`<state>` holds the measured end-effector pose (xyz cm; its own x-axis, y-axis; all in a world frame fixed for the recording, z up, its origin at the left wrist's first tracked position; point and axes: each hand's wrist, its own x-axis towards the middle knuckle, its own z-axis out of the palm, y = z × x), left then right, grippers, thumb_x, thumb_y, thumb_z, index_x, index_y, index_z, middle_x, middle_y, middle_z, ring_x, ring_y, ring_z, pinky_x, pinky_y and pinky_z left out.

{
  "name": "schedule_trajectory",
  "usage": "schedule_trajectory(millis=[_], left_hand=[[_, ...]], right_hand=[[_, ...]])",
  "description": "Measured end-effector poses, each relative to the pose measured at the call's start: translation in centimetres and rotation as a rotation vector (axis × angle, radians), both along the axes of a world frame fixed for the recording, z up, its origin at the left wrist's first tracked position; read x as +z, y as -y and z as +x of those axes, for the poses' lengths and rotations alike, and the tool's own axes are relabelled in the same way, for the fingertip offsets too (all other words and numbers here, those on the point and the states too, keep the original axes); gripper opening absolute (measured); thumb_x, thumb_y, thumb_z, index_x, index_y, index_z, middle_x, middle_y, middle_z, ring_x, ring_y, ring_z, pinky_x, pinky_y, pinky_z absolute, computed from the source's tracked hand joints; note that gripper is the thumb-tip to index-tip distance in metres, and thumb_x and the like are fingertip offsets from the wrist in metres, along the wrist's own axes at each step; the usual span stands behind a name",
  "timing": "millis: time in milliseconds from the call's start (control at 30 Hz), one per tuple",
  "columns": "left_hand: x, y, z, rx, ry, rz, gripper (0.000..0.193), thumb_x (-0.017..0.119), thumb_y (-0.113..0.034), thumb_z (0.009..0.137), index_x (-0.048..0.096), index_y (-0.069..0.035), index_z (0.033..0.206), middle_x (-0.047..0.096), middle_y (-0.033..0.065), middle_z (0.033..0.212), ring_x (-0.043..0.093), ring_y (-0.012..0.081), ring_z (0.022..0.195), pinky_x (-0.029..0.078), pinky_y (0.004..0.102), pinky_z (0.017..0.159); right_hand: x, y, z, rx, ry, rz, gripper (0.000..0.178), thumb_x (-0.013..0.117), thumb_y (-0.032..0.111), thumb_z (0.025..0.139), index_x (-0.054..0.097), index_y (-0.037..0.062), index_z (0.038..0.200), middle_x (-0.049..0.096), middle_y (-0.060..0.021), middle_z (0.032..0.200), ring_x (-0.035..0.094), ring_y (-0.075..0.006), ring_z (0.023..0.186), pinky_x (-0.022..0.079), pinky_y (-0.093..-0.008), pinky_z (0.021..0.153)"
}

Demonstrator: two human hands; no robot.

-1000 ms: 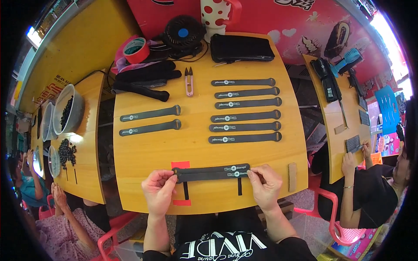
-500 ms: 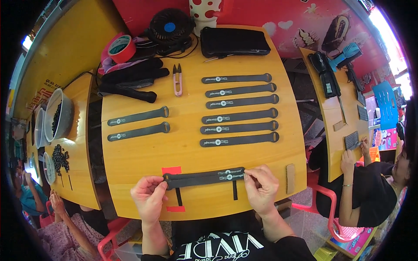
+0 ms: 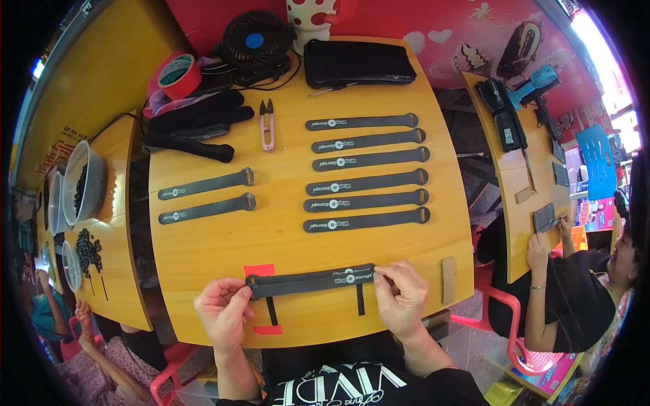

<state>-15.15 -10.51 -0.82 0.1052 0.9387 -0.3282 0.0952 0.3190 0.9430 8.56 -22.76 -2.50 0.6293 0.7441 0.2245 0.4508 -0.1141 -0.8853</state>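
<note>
Long black fabric strap (image 3: pixel 308 281) stretched between your left hand (image 3: pixel 223 311) and right hand (image 3: pixel 399 298), both grips pinched on its ends; eight straps already lie on the yellow wooden surface (image 3: pixel 271 230).

Finished straps: six black straps (image 3: pixel 365 171) laid in a column, centre-right of the yellow table (image 3: pixel 203 250).
Second group: two black straps (image 3: pixel 206 194) to their left.
Cutting tool: pink thread snips (image 3: pixel 267 124) above these.
Rear edge: red tape roll (image 3: pixel 177 73), black gloves (image 3: pixel 196 122), small black fan (image 3: pixel 255 38), black pouch (image 3: pixel 357 62).
Left side table: metal bowl (image 3: pixel 82 181).
</note>
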Motion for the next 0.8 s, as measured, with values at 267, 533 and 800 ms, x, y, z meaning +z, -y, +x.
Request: schedule_trajectory(millis=[267,533,800], left_hand=[[-0.17,-0.03,-0.12,-0.002,-0.001,0.011,0.007,0.067,0.007,0.084,0.067,0.004,0.091,0.066,0.004,0.069,0.054,0.0046,0.047,0.036,0.0171,0.042],[-0.13,0.03,-0.08,0.012,-0.019,0.006,0.008,0.067,0.007,0.084,0.068,0.004,0.091,0.067,0.0044,0.07,0.055,0.0046,0.047,0.037,0.017,0.041],[-0.36,0.09,-0.12,0.023,0.005,0.004,0.008,0.067,0.007,0.083,0.068,0.004,0.091,0.067,0.0049,0.071,0.054,0.0048,0.047,0.036,0.0169,0.041]], right_hand=[[0.03,-0.09,-0.09,-0.003,-0.003,-0.023,0.011,0.068,-0.012,0.08,0.069,-0.0049,0.087,0.059,-0.0059,0.074,0.046,-0.0063,0.053,0.033,-0.0211,0.047],[0.08,-0.25,-0.07,0.001,0.024,-0.027,0.011,0.067,-0.013,0.08,0.069,-0.0054,0.087,0.058,-0.0068,0.073,0.048,-0.009,0.055,0.035,-0.0226,0.049],[-0.07,-0.24,0.07,0.009,0.047,-0.026,0.011,0.067,-0.013,0.08,0.069,-0.0061,0.087,0.059,-0.0086,0.073,0.051,-0.012,0.057,0.037,-0.0241,0.051]])
